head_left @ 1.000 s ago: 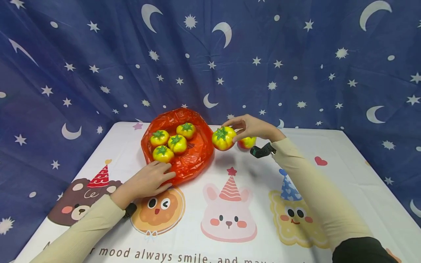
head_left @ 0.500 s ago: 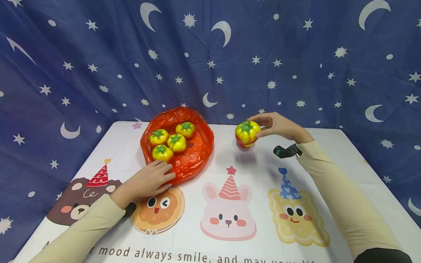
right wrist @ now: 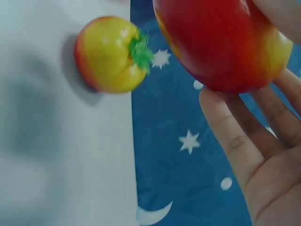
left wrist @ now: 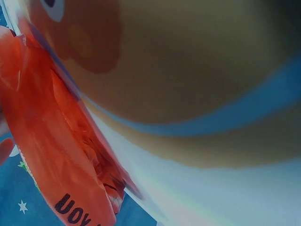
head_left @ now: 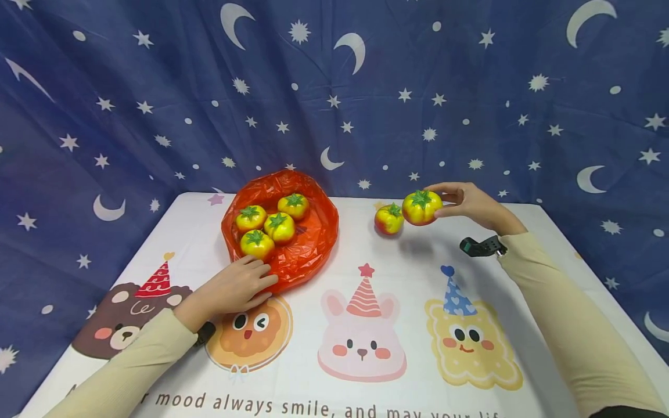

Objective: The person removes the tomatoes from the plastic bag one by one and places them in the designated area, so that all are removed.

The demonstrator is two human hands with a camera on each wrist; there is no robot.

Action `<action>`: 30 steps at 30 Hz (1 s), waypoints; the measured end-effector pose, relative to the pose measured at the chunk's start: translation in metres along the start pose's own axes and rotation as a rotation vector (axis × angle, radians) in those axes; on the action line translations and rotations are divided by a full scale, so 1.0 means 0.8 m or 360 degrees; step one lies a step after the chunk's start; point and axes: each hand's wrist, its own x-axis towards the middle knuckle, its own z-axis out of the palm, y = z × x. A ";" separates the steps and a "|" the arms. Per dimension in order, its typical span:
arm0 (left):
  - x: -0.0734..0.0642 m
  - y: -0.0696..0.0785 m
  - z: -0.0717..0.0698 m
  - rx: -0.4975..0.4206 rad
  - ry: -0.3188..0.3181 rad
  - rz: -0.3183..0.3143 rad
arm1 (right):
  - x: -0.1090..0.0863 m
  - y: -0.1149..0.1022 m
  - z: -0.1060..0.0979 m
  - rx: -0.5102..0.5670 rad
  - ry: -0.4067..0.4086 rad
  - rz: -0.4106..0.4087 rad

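Observation:
My right hand point(head_left: 473, 206) holds a yellow and red toy tomato point(head_left: 421, 207) with a green leafy top, raised over the far side of the table. In the right wrist view, the thumb and fingertips press on opposite sides of this tomato point(right wrist: 225, 42). Just left of it, a second toy tomato point(head_left: 389, 219) sits on the table. A red plastic bag point(head_left: 316, 244) lies spread open at the centre left with several toy tomatoes point(head_left: 280, 227) inside. My left hand point(head_left: 235, 285) grips its near rim. Black lettering shows on the bag point(left wrist: 56, 141) in the left wrist view.
A white cloth point(head_left: 360, 360) printed with cartoon animals and words covers the table. Behind its far edge hangs a dark blue curtain point(head_left: 387, 133) with moons and stars.
My right hand has carried its tomato rightward, away from the bag and past the second tomato, which now shows fully. The left hand and the bag have stayed in place.

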 end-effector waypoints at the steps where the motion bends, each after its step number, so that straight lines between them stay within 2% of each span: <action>1: 0.000 0.000 0.000 -0.0002 0.0001 -0.0001 | -0.001 0.003 -0.001 -0.0006 0.0009 0.0010; 7: -0.001 0.000 0.000 -0.0012 0.0033 -0.0001 | -0.003 0.025 -0.007 0.0015 0.0046 0.0083; 11: -0.001 0.000 0.001 -0.0003 0.0014 -0.0007 | -0.004 0.040 -0.007 0.0065 0.0071 0.0116; 23: 0.000 0.000 0.001 -0.0026 -0.0006 -0.0017 | 0.002 0.076 0.003 0.0178 0.0121 0.0125; 30: 0.000 0.000 0.002 -0.0036 -0.0006 -0.0025 | 0.010 0.093 0.011 0.0153 0.0156 0.0193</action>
